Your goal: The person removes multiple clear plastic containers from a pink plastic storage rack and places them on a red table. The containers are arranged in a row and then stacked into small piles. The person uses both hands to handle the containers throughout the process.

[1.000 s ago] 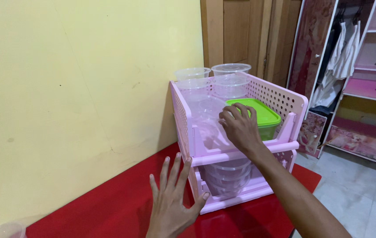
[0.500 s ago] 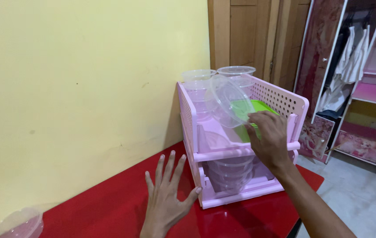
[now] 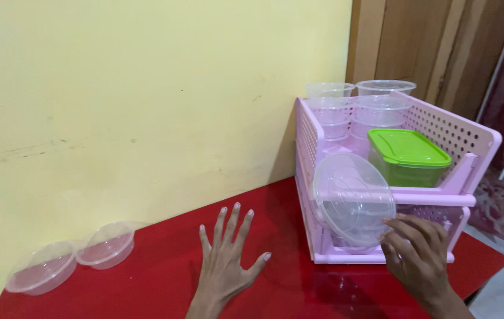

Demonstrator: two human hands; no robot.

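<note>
On the red table (image 3: 146,277), your left hand (image 3: 225,266) lies spread flat; your right hand (image 3: 420,257) pinches a clear lid (image 3: 352,198) just above it.

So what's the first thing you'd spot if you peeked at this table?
Probably the pink two-level rack at the right end of the red table, with a green-lidded box and stacked clear tubs on its upper level. In front of it the right hand holds a clear round container tilted on edge. The left hand lies flat on the table, and two more clear bowls sit by the yellow wall.
</note>
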